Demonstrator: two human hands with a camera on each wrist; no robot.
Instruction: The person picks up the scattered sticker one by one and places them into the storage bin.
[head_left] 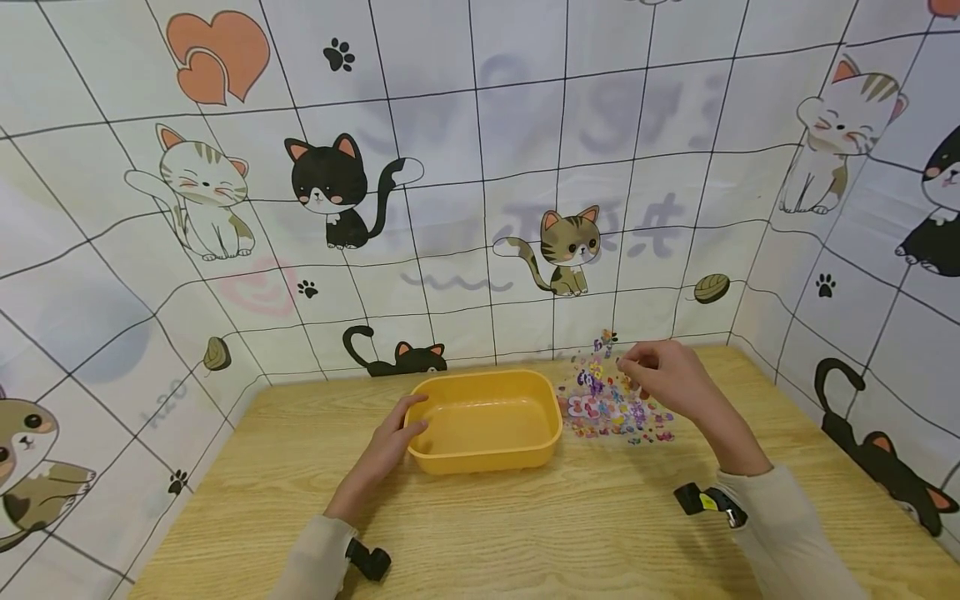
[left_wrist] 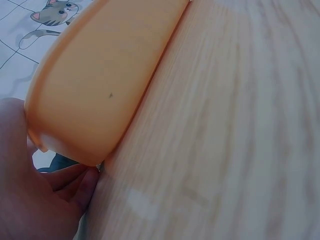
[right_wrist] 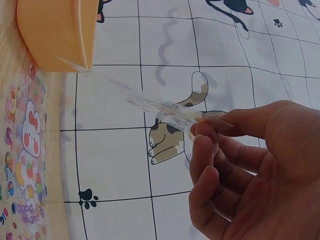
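A yellow plastic basin (head_left: pixel 483 458) stands on the wooden table, its inside bare. My left hand (head_left: pixel 392 433) holds its left end, with the thumb over the rim and the other fingers against the outside, low by the table in the left wrist view. Beyond the basin's right end, my right hand (head_left: pixel 667 379) pinches a clear sticker sheet (right_wrist: pixel 165 107) between thumb and fingertips. The sheet hangs above the table and shows almost edge-on in the right wrist view. Colourful stickers on clear sheets (right_wrist: pixel 30 145) lie flat below it, beside the basin.
A white cloth wall (head_left: pixel 450 200) with cat drawings and black grid lines rises behind the table and along both sides. The light wooden tabletop (head_left: pixel 525 533) runs toward the person. Dark camera mounts (head_left: pixel 369 560) are strapped to both sleeves.
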